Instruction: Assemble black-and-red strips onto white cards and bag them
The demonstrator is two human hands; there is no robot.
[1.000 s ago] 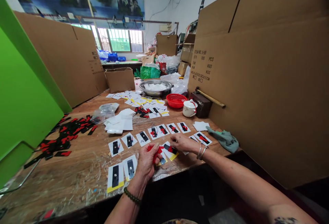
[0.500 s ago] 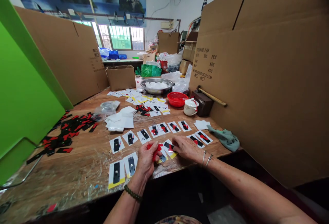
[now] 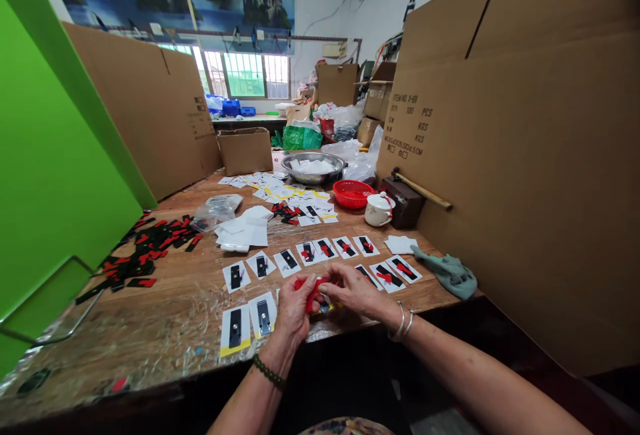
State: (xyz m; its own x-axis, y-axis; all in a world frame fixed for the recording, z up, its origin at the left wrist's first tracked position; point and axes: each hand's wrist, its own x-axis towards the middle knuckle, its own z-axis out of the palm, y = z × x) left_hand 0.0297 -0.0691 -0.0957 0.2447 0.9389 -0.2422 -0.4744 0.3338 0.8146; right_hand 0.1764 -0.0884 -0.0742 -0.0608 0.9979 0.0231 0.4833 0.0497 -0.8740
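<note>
My left hand is closed around a bunch of small flat red pieces near the table's front edge. The thumb and fingers of my right hand pinch at the same red pieces, meeting my left fingertips. Under and around both hands lie white cards, each with a black strip on it. A row of these cards runs behind my hands; some strips bear a red piece, others a round silver spot. Two larger cards with yellow ends lie left of my left hand. My hands partly cover the nearest cards.
A pile of black and red strips lies at left by a green panel. Behind are white sheets, a red basket, a lidded cup and a metal basin. Cardboard and a grey-green cloth are at right.
My right hand has moved left from a card to the red pieces in my left hand, and its fingers now pinch there. The view has shifted slightly.
</note>
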